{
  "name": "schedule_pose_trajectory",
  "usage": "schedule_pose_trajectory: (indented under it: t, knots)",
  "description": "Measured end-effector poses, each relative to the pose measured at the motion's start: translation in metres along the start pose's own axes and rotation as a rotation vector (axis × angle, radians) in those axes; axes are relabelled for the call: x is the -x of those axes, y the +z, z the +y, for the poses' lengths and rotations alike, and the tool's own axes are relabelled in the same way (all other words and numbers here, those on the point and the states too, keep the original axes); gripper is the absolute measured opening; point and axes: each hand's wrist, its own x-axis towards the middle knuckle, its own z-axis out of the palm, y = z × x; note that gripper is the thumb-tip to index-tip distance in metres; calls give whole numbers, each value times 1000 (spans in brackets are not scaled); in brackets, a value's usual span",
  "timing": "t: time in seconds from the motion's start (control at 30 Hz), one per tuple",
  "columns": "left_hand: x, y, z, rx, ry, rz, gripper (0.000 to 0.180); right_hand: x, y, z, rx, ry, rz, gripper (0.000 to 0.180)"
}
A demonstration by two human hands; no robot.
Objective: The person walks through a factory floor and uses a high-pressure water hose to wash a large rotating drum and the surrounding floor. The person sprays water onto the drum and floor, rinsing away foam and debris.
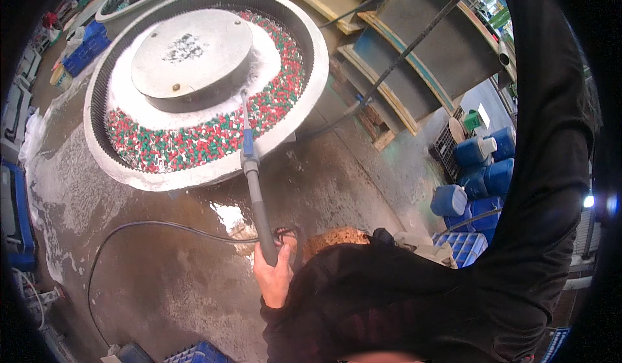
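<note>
Fingers (pixel 275 269) wrapped around spray wand (pixel 256 188), wet concrete floor (pixel 168 266), round tumbling tub (pixel 194 84)

Spray wand (pixel 258 194) matt metal; floor (pixel 168 279) wet glossy concrete; bowl rim (pixel 194 176) rough.

A long grey spray wand (pixel 256 194) with a blue joint rises tilted from the closed fingers (pixel 275 269) toward the bowl.

A: Packages on the floor?
B: Blue plastic jerrycans (pixel 483 175), clustered at the right edge; one has a white cap. A blue crate (pixel 468 245) sits just below them.
A: Labels, screens?
B: None legible.
</note>
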Motion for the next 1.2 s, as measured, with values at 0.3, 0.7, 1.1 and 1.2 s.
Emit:
schedule_pose_trajectory:
  t: [0.3, 0.7, 1.1, 1.2]
  knots:
    - [-4, 14, 13, 205, 10, 11, 20, 78, -7, -29, -74, -285, -464, 45]
    - [-16, 2, 40, 188, 84, 107, 22, 451, -66, -204, -1502, -753, -1455, 57]
    - [3, -34, 58, 421, 275, 348, 18, 526, -58, -203, -1367, -568, -1304, 47]
    - [6, -54, 65, 426, 229, 321, 17, 563, -100, -228, -1247, -821, -1442, 45]
